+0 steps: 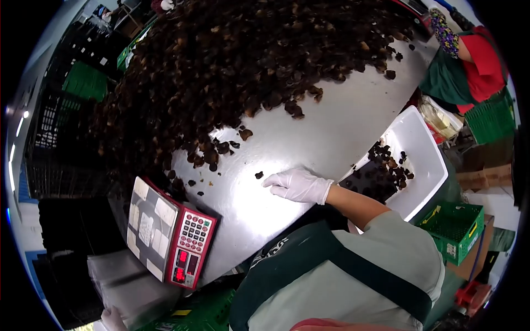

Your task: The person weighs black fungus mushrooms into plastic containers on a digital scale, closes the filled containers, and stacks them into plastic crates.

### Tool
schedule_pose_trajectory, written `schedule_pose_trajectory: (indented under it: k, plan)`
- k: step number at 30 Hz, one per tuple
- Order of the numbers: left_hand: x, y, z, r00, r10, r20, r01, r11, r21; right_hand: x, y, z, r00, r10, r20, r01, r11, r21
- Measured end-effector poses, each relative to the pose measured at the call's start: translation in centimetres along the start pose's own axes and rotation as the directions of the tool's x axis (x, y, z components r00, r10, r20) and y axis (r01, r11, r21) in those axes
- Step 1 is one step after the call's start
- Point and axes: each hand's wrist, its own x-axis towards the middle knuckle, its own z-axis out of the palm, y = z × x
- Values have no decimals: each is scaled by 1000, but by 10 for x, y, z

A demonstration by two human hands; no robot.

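Wears a grey shirt with a dark green apron (292, 267), very near to the camera. With the left hand (113, 319), in a white glove at the lower left, holds the edge of some clear plastic (132, 282); closes the fingers on it, as far as visible, for part of this hand is cut by the border. Next to the plastic, at the side of the tabletop (331, 129), to see a red scale (172, 234) with keypad and lit red digits, too small for reading.

Holds the right hand (301, 186) above or on the shiny metal, also in a white glove, with fingers loosely extended; cannot tell exactly if touching. Just in front of the fingertips, to find one small dark piece (259, 175). Beside the right forearm, to see a white tub (428, 179) with more dark pieces inside, and after it a green crate (465, 245).

Farther, to observe a wide pile (237, 60) of dark pieces across the tabletop, with loose ones at its near border. At the upper right, to notice another person (479, 58) in red clothing with a patterned sleeve.
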Motion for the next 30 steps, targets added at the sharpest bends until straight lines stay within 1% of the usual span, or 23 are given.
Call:
schedule_pose_trajectory:
  k: [2,3,4,6,8,9,11,13,14,15,16,17,18,19,20,22,23,24,25,26,28,29,30]
  plan:
    - [-50,80,-27,992,-114,50,122,973,-194,3,6,1,1000,-6,-8,6,1000,-11]
    - [-77,128,-43,982,-171,74,185,941,-283,4,9,2,1000,-3,-7,4,999,36]
    - [-81,150,-47,981,-192,27,190,930,-314,5,11,2,1000,-1,-6,2,997,83]
    - [-87,196,-54,976,-184,-115,117,892,-437,6,5,-4,1000,6,-14,-4,996,88]
    - [-88,240,-61,953,-164,-254,-10,822,-570,7,-3,-13,993,86,86,-95,990,107]
    - [-88,262,-61,938,-151,-312,-86,770,-632,11,-4,-15,993,91,80,-99,989,111]
    - [-87,304,-55,928,-129,-350,-205,606,-768,20,-4,-24,992,21,125,-21,1000,-1]
    - [-85,340,-37,964,-85,-253,-199,399,-895,45,8,-36,984,-141,-110,114,968,-224]
    - [-85,354,-24,985,-54,-162,-137,312,-940,64,12,-53,969,-183,-167,129,949,-289]
    - [-74,349,-14,965,226,-133,-254,690,-678,85,7,-76,948,-228,-222,140,925,-352]
    - [-62,346,3,893,450,30,-426,863,-272,102,2,-94,931,-192,-311,78,935,-345]
    - [-67,364,24,894,412,173,-350,886,-303,119,-1,-112,904,-176,-389,-49,862,-504]
    - [-74,382,47,874,373,311,-271,906,-324,142,18,-124,852,-210,-480,-64,868,-493]
    - [-76,381,71,824,453,341,-403,891,-210,156,25,-136,801,-215,-559,-105,868,-485]
    - [-76,380,87,763,521,383,-529,844,-94,171,33,-149,805,-230,-547,-167,797,-581]
    - [-84,383,94,680,468,564,-417,880,-228,193,52,-161,789,-249,-562,-178,782,-597]
    - [-72,365,104,512,719,470,-772,625,-115,195,58,-162,770,-329,-547,-148,742,-654]
    - [-76,379,96,513,714,476,-767,631,-118,196,54,-164,776,-327,-539,-144,741,-656]
    - [-85,409,80,642,705,300,-703,698,-138,194,45,-167,833,-288,-472,-163,688,-707]
    - [-93,435,67,751,651,115,-630,757,-173,193,35,-169,883,-245,-401,-171,628,-759]
    - [-97,465,56,744,667,-41,-652,711,-262,195,27,-165,900,-209,-382,-192,597,-779]
    - [-109,483,48,794,608,-4,-551,717,-426,197,29,-166,896,-223,-383,-163,638,-752]
    - [-116,489,56,800,596,-61,-533,662,-526,199,32,-168,890,-236,-391,-138,677,-723]
